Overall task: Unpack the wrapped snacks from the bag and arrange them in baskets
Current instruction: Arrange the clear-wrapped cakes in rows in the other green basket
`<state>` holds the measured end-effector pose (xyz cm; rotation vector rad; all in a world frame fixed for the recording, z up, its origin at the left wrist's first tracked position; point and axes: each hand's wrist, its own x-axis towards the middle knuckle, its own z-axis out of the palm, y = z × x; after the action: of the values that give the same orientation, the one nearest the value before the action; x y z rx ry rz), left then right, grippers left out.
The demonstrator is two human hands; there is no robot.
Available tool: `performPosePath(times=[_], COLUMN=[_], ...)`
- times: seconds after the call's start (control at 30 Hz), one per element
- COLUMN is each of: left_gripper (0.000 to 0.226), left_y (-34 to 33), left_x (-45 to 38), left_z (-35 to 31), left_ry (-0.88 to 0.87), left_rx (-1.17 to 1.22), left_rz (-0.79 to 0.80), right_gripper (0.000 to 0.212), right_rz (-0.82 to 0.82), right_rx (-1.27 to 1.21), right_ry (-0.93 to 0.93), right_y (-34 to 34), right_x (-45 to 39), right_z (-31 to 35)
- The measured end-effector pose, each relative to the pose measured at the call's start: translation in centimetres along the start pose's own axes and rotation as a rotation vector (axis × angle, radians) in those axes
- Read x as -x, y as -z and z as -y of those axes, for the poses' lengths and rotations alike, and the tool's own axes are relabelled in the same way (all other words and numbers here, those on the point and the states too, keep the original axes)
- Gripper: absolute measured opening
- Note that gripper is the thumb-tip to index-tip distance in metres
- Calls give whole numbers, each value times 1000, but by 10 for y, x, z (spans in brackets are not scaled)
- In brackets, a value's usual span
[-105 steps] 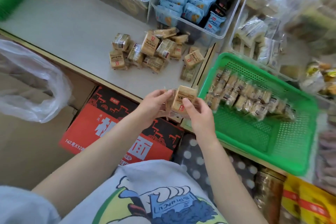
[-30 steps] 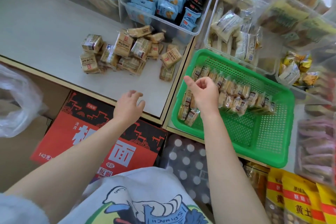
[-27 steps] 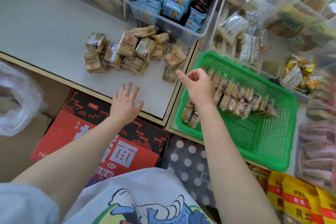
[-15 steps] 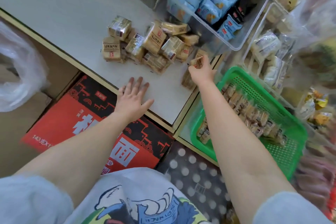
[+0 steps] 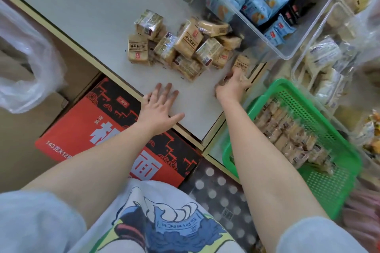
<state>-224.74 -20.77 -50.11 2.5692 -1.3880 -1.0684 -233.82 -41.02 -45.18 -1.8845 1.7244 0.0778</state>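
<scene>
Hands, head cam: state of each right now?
Left hand: open, fingers spread flat on the shelf.
Right hand: gripping a tan snack pack.

Pale blue short sleeves (image 5: 37,222), white T-shirt (image 5: 164,222) (blue cartoon print), bare forearms

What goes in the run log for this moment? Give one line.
right hand: grips tan snack pack | left hand: flat on shelf | green basket: partly filled | stage: picking next pack
</scene>
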Motion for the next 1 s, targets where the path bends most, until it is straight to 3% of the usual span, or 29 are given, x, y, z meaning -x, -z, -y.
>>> performPosePath(times=[0.17, 0.3, 0.37, 0.43, 0.5, 0.57, 0.67, 0.73, 0.9, 1.0], left_gripper=[80, 69, 66, 63, 51, 40, 41, 47, 56, 55], left_y=[5, 32, 62, 87, 102, 107, 102, 102, 98, 96], left_x=[1, 5, 16, 32, 62, 86, 106, 113, 127, 133], left_z=[-1, -2, -13, -31, -56, -76, -94, -105, -138, -157], left_ry=[-6, 27, 98, 135, 23, -59, -17, 45, 43, 19], left_rx=[22, 189, 487, 1007, 1326, 1410, 1500, 1578, 1564, 1526], left_rz=[23, 146, 241, 350, 430, 463, 458, 449, 422, 453], right_gripper=[48, 45, 42, 41, 42, 51, 72, 76, 39, 68], right_rz=[160, 355, 411, 461, 469, 447, 367, 312, 137, 192], right_rx=[-391, -770, -901, -950, -941, -856, -811, -815, -675, -586], right_ry=[-36, -23, 2, 35, 109, 196, 220, 195, 158, 188], right_y=[16, 47, 65, 74, 83, 89, 100, 108, 127, 134], right_x=[38, 94, 124, 142, 161, 175, 189, 194, 210, 215], right_z=[-6, -18, -23, -27, -33, -36, -45, -56, -83, -105])
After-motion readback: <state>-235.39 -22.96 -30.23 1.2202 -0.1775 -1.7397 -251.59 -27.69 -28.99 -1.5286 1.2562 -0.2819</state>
